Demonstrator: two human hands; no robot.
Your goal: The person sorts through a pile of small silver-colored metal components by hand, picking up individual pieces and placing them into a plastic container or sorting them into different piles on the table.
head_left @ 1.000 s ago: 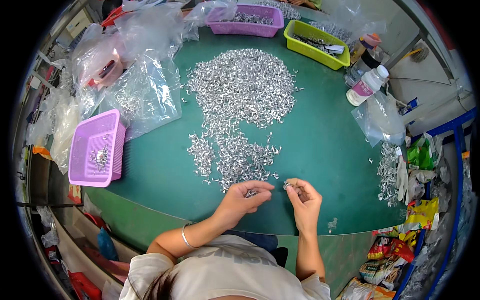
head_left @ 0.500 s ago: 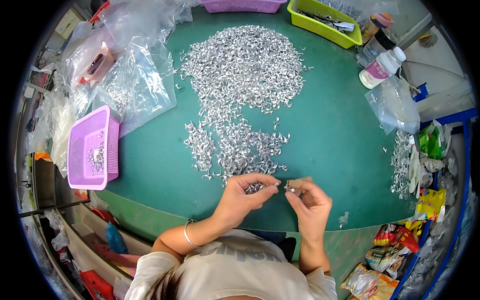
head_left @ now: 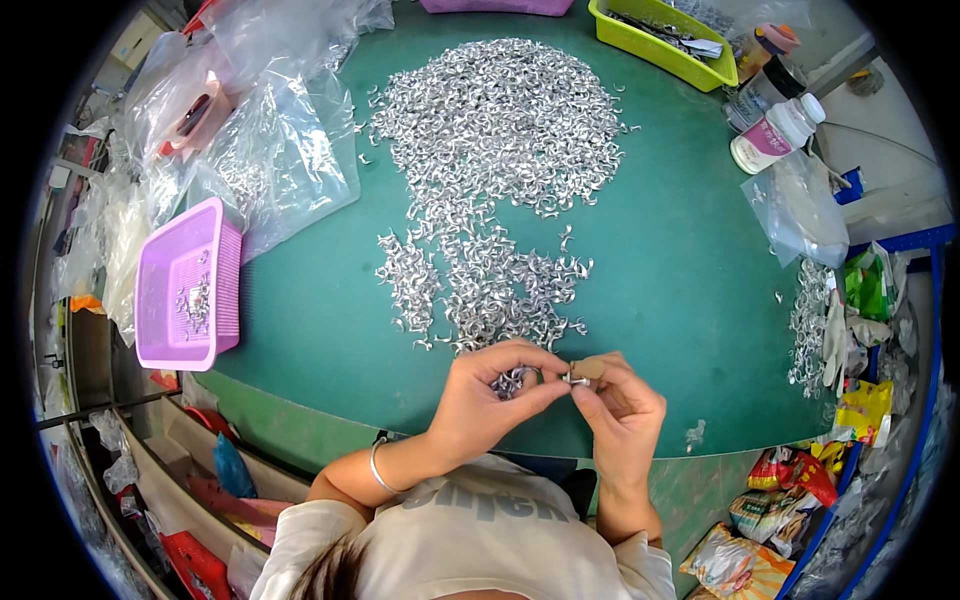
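A large pile of small curved silver metal pieces (head_left: 500,120) covers the middle of the green table, and a smaller heap (head_left: 505,290) trails toward me. At the near end of that heap, my left hand (head_left: 490,390) is closed, with several of the curved pieces (head_left: 512,382) cupped in its fingers. Its thumb and index fingertips meet a small silver metal part (head_left: 577,380) that my right hand (head_left: 622,405) pinches. Something brown (head_left: 588,368), perhaps a finger cover, shows at the right fingertips. The exact shape of the pinched part is too small to tell.
A purple basket (head_left: 228,300) with a few pieces stands at the left, beside clear plastic bags (head_left: 300,165). Far right are a yellow-green basket (head_left: 670,50), a white bottle (head_left: 790,130) and a dark-lidded jar (head_left: 765,95). Loose pieces (head_left: 808,325) lie near the right edge.
My left thumb and fingertips have moved right, closing the small gap to the part in my right hand. The whole view has shifted slightly.
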